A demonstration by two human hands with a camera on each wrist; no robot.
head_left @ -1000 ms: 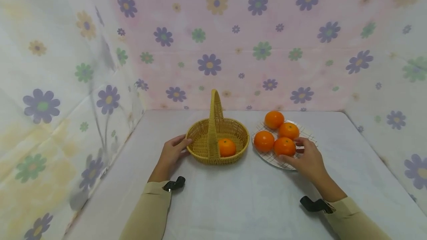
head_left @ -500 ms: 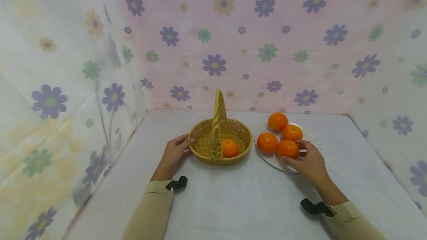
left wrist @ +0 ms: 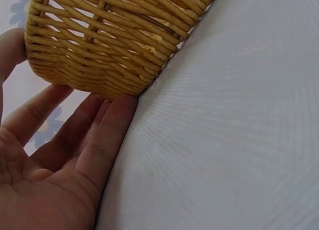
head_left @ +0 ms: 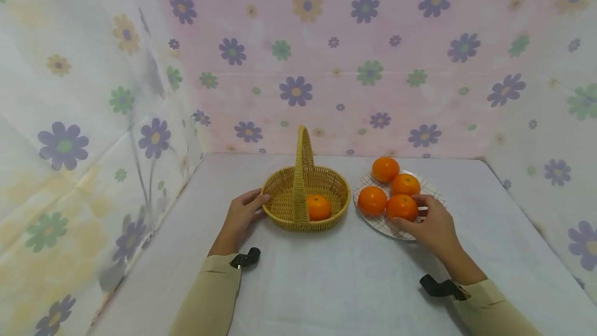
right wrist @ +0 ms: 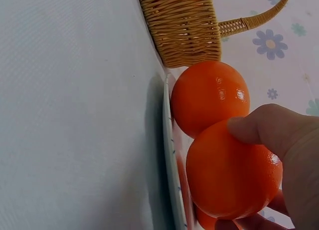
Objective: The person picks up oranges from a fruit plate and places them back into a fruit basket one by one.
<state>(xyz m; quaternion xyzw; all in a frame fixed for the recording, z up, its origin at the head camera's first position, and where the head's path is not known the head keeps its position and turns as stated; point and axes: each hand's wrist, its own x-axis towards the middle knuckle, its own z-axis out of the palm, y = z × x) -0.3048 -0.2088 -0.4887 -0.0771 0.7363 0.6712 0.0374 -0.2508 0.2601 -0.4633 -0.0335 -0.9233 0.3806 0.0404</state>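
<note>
A yellow wicker basket with a tall arched handle stands on the white-covered table, one orange inside it on the right. My left hand holds the basket's left end, thumb at the rim; in the left wrist view its fingers lie against the woven outer wall. To the right, a checked plate bears several oranges. My right hand grips the front right orange between thumb and fingers. Beside it sits another orange, touching it. Whether the gripped orange is off the plate, I cannot tell.
Further oranges sit behind on the plate, one at the back and one at the right. The basket's handle arches high over its opening. Flowered cloth walls enclose the table at the back and sides.
The head view has shifted slightly. My left hand stays at the basket and my right hand stays around the same orange, its fingers a little closer against it than one second ago.
</note>
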